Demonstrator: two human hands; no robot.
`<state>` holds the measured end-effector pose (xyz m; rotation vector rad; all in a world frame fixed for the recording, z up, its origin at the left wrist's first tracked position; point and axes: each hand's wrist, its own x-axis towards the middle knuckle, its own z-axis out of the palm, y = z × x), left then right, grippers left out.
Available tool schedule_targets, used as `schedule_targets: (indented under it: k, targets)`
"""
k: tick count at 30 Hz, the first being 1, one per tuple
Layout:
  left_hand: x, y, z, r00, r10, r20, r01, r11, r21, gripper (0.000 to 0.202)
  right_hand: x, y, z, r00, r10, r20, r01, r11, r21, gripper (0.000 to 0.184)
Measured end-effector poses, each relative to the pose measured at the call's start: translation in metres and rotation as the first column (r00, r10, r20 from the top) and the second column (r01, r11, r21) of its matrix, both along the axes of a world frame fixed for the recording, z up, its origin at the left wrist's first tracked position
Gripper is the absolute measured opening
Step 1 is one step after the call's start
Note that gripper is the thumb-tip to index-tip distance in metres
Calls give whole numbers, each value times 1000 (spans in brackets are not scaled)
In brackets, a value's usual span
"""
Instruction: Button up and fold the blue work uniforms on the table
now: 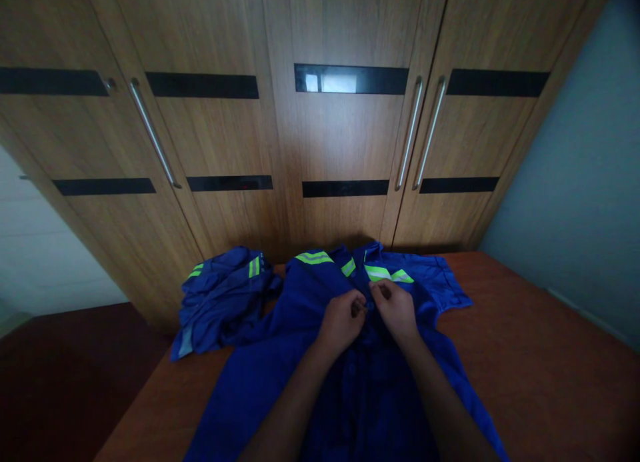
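Observation:
A blue work jacket (300, 315) with yellow-green and silver reflective strips lies spread front up, its collar toward the wardrobe. Over its front opening, just below the chest strips, my left hand (344, 321) is closed, fingertips curled at the fabric edge. Close beside it, my right hand (395, 307) pinches the other side of the front, thumb and forefinger together. A small gap separates the two hands. Exactly what part of the placket each hand grips is hidden by the fingers and the dim light.
Left of the jacket lies a crumpled blue garment (225, 302) with similar strips. Both rest on a reddish-brown wooden surface (545, 375). A wooden wardrobe (345, 135) with long metal handles stands right behind. A pale wall (570, 195) borders the right side.

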<state>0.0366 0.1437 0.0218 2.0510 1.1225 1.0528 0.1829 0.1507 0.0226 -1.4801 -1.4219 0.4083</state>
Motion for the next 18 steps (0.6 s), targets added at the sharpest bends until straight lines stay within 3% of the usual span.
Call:
schedule_targets:
  k: [4, 8, 13, 15, 18]
  targets:
    - [1, -4, 1, 988, -14, -153, 24, 998, 62, 18, -2, 18, 2, 999, -7, 51, 12, 996, -86, 23]
    - [-1, -4, 2, 974, -8, -228, 34, 993, 110, 21, -3, 38, -17, 977, -1, -213, -26, 992, -125, 17]
    - [-3, 4, 3, 995, 38, -88, -29, 994, 102, 25, 3, 41, -39, 914, 2, -406, -52, 992, -113, 28]
    - [-5, 13, 6, 994, 108, -10, -107, 990, 87, 27, 5, 39, -41, 838, 4, -545, -87, 988, -125, 33]
    - [-5, 31, 16, 965, 239, -107, -232, 969, 81, 26, 4, 38, -40, 596, 28, -803, -187, 977, -105, 35]
